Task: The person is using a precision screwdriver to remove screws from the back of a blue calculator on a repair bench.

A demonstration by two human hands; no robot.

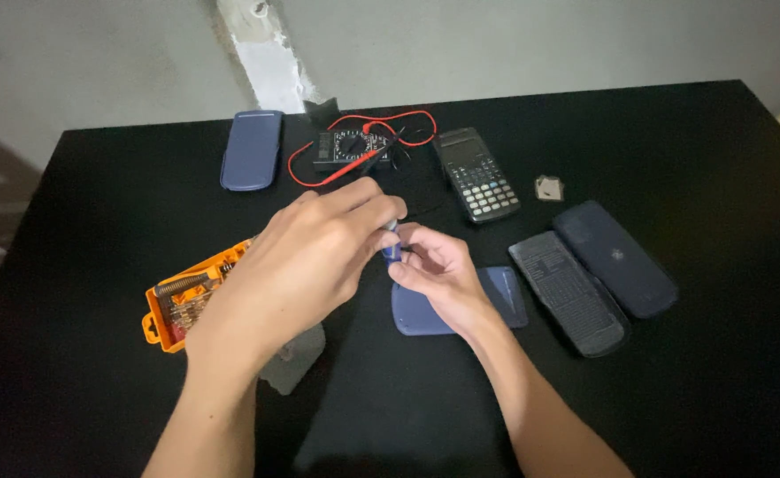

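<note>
Black table (717, 372) filling the view, near edge cut off. Left hand (306, 257) curled over a small blue tool (392, 250), hiding most of an orange bit case (182, 305). Right hand (434, 276) pinching that tool above a blue cover (505, 296), tip impossible to make out.

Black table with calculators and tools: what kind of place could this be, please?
Probably a home or hobby electronics repair spot. The black table carries a multimeter with red leads, an orange bit case and an opened calculator body, against a rough plaster wall.
</note>
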